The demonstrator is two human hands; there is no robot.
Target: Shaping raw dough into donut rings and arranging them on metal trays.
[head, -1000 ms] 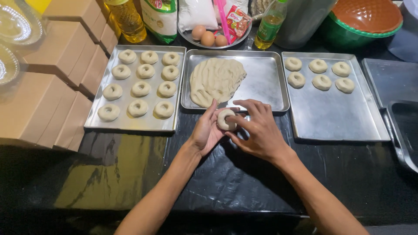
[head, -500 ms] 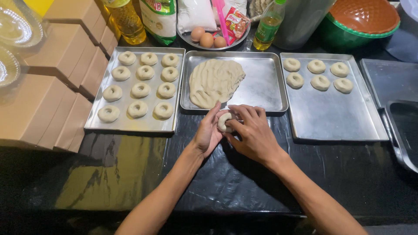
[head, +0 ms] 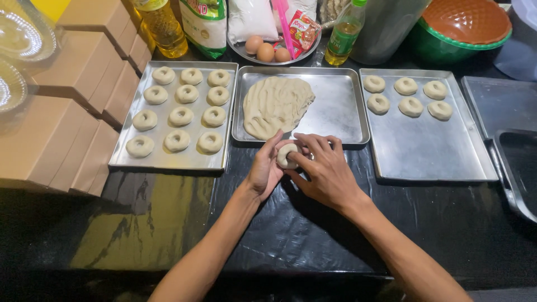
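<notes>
My left hand and my right hand hold one small round dough piece between them, just in front of the middle metal tray. The left palm cups it from the side; the right thumb and fingers press on it. A flat mass of pale dough lies on that middle tray. The left tray carries several ring-shaped dough pieces. The right tray has several more rings along its far part.
Stacked brown cardboard boxes stand at the left. At the back are oil bottles, a plate with three eggs, a green bottle and a green bowl with an orange lid. A dark tray lies far right. Black sheeting covers the table.
Both hands with the dough piece have shifted slightly toward the middle tray. The right fingers have closed more over the piece. The trays stay as they were.
</notes>
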